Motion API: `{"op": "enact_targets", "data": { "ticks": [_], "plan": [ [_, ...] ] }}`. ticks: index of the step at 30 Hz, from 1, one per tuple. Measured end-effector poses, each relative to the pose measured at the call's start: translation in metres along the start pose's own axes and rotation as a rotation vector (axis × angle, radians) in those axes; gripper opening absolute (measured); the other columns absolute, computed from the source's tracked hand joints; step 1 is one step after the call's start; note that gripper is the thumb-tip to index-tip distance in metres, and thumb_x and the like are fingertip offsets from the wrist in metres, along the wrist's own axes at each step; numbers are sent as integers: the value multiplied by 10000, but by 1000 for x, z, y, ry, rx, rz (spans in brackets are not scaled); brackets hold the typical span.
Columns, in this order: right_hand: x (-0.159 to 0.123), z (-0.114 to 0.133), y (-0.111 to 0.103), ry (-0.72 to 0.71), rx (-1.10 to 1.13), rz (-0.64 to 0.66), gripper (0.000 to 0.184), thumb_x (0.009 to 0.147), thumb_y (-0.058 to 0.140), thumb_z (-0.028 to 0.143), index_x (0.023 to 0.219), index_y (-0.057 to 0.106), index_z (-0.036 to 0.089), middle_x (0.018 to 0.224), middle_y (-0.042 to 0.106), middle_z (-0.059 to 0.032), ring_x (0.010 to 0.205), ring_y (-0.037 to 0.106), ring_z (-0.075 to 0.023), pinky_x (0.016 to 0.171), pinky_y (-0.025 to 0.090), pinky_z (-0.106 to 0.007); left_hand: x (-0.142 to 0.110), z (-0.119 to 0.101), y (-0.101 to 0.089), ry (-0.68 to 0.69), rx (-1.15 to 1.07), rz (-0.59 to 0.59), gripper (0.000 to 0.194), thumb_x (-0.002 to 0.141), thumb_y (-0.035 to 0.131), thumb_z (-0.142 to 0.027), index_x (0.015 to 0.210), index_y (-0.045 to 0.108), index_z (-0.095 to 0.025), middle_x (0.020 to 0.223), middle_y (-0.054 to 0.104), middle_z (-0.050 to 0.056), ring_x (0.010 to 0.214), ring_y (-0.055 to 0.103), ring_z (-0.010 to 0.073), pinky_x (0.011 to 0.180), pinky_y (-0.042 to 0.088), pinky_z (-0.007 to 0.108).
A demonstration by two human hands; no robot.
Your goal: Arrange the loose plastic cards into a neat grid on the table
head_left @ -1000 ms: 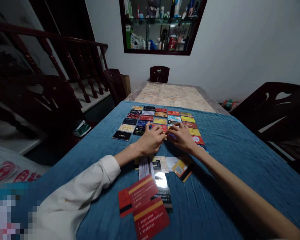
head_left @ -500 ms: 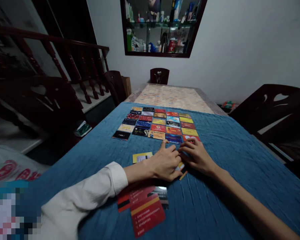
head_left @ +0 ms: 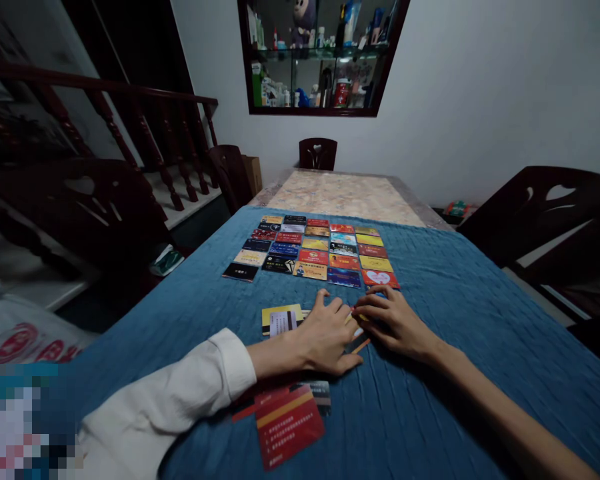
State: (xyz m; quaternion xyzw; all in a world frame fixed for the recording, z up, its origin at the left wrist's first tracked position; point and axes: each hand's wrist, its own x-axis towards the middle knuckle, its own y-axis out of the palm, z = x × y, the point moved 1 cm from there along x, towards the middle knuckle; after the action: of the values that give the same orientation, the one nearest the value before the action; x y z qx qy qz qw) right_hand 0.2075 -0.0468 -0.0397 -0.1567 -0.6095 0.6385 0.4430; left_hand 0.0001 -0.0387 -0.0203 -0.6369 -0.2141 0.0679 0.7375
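Observation:
My left hand [head_left: 330, 333] lies palm down over several overlapping cards [head_left: 359, 341], its fingers spread and the thumb out to the side. Right beside it, my right hand [head_left: 397, 321] has bent fingers closed at the edge of a card in the same group; its thumb is partly hidden. Just left of my left hand lie a yellow card [head_left: 285, 311] and a pale card [head_left: 283, 323] on it. Below my left forearm, a red card [head_left: 290, 427] overlaps other red and dark cards. Beyond both hands, rows of colourful cards [head_left: 313, 257] lie face up.
A blue cloth [head_left: 180, 313] covers the near part of the table, with the patterned tabletop [head_left: 345, 190] bare beyond it. Dark wooden chairs [head_left: 540, 220] stand around it. A railing [head_left: 130, 93] and a white plastic bag [head_left: 25, 327] are at the left.
My left hand has drawn slightly down, its thumb moving away from the cards. My right hand stays close to its place. The view has shifted slightly, and more of the heart card shows.

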Motion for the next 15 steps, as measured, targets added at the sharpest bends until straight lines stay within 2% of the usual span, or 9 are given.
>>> {"op": "enact_targets", "data": {
  "ticks": [6,15],
  "plan": [
    [-1,4,-7,-9,2,44,260,924,540,316,1107,706,236,1136,697,-106,1139,481,-310,946,413,-533,-3,3,-3,0,20,29,378,886,565,-463,986,665,-112,991,651,172,980,560,316,974,353,580],
    [-2,4,-10,-40,49,80,318,926,556,422,1122,707,223,1141,685,-121,1114,487,-305,950,413,-523,-1,7,-7,-15,32,59,318,893,543,-379,947,687,-101,948,670,155,960,568,304,975,349,563]
  ]
}}
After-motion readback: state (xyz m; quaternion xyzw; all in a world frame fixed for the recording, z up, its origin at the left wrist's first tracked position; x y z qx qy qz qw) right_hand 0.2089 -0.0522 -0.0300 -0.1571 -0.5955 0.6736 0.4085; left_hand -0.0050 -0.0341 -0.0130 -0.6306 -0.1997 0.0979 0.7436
